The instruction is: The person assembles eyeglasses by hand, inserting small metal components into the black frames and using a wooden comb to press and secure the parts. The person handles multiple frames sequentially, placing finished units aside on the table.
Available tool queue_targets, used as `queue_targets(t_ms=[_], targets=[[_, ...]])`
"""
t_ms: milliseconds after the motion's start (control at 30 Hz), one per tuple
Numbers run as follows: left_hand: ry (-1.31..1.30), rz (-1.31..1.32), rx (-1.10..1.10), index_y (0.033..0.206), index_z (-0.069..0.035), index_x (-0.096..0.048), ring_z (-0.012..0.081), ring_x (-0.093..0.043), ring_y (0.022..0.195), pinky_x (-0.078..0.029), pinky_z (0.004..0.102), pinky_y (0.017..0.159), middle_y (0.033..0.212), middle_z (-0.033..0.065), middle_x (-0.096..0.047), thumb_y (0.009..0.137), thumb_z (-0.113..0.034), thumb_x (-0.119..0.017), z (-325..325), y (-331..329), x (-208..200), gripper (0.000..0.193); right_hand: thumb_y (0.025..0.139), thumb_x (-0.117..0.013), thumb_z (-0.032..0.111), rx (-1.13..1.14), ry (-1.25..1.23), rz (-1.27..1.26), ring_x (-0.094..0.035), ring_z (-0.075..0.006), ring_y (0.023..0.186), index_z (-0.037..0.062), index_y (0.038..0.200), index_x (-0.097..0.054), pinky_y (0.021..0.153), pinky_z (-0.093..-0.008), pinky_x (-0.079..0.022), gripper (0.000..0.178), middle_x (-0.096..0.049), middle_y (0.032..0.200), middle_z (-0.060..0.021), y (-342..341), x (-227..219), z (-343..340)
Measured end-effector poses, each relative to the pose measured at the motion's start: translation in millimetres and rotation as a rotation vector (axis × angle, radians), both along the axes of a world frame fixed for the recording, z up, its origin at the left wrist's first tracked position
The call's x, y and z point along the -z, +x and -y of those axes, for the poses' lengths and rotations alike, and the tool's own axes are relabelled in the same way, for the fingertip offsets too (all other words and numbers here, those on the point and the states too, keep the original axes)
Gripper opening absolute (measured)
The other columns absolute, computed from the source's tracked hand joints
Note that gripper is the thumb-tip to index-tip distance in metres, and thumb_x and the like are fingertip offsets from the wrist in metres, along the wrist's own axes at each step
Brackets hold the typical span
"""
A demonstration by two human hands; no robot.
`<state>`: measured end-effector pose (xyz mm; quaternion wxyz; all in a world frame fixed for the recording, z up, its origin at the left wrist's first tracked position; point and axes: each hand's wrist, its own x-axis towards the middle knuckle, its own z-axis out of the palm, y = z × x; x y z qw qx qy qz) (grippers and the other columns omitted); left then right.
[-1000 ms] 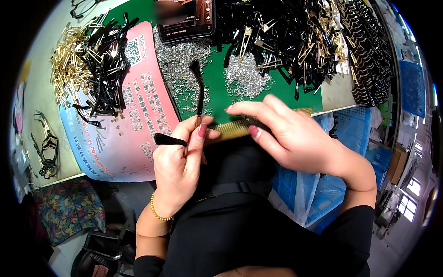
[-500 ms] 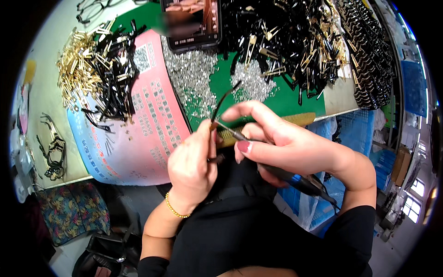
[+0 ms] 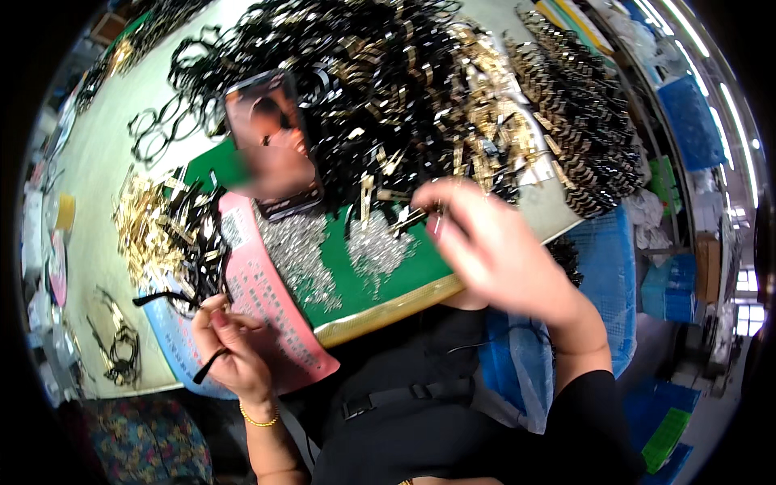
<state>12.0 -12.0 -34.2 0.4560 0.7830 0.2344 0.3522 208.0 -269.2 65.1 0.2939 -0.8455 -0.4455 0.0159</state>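
My left hand (image 3: 232, 349) is closed over the pink-and-blue printed sheet (image 3: 259, 303), holding a black glasses temple (image 3: 166, 297). Another dark end sticks out below the fingers; whether it is the same piece is unclear. My right hand (image 3: 497, 250), smeared by motion, is over the near edge of the large heap of temples (image 3: 388, 97). Its thumb and forefinger come together at a gold-and-black glasses temple (image 3: 411, 220). Close by lies a pile of small silvery parts (image 3: 378, 246) on the green mat (image 3: 428, 263), with a second silvery pile (image 3: 303, 255) to its left.
A phone (image 3: 275, 149) stands behind the mat. Gold-and-black temples (image 3: 149, 222) are heaped at left, with glasses frames (image 3: 158, 129) farther back. Bundled temples (image 3: 574, 121) fill the right end. A yellow strip (image 3: 388, 311) edges the table; blue crates (image 3: 606, 291) stand at right.
My hands have moved apart: the left to the left with a temple, the right toward the heap. The electric screwdriver has left the right hand and is out of sight. The view has shifted.
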Motion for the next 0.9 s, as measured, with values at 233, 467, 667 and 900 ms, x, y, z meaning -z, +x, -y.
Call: queue_targets(t_ms=[233,467,667,900], targets=[[-0.196,0.037,0.054,0.123,0.0,-0.055,0.0021,-0.044,0.059,-0.03,0.019,0.056,0.071,-0.0003,-0.058,0.112,-0.021,-0.044,-1.6,4.1,9.0,0.026,0.097,-0.058,0.036,0.546,0.018,0.013,-0.07,-0.0415,0.08,-0.0072,0.086,-0.066,0.076,-0.0445,-0.054,0.046,-0.068,0.08,-0.0278,115.3,-39.0,-26.3],[-0.213,0.08,0.079,0.124,-0.002,-0.056,0.0001,-0.037,0.057,-0.026,0.0182,0.055,0.07,-0.0006,-0.059,0.112,-0.02,-0.043,-2.8,1.1,12.1,0.025,0.097,-0.052,0.035,0.508,-0.014,-0.454,-0.061,-0.0198,0.048,-0.0041,0.076,-0.061,0.053,-0.0368,-0.054,0.045,-0.061,0.058,-0.0108,133.5,-8.4,-19.9],[-0.239,0.123,0.123,0.131,-0.002,-0.054,-0.0004,-0.034,0.056,-0.028,0.0181,0.053,0.077,0.0006,-0.063,0.111,-0.017,-0.042,-11.4,2.1,17.5,0.027,0.101,-0.059,0.035,0.609,0.126,0.206,-0.057,-0.006,0.053,0.0,0.094,-0.061,0.048,-0.0215,-0.046,0.036,-0.054,0.06,0.001,120.6,-20.1,8.4],[-0.236,0.264,0.022,0.139,0.001,-0.047,0.0101,-0.058,0.076,-0.049,0.0234,0.069,0.103,0.0143,-0.07,0.111,-0.018,-0.041,8.7,-6.3,-2.5,0.034,0.106,-0.056,0.025,0.029,0.069,-1.364,-0.056,-0.0071,0.053,0.0002,0.103,-0.06,0.051,-0.0212,-0.046,0.026,-0.066,0.079,-0.0063,-62.7,-8.6,-57.9]])
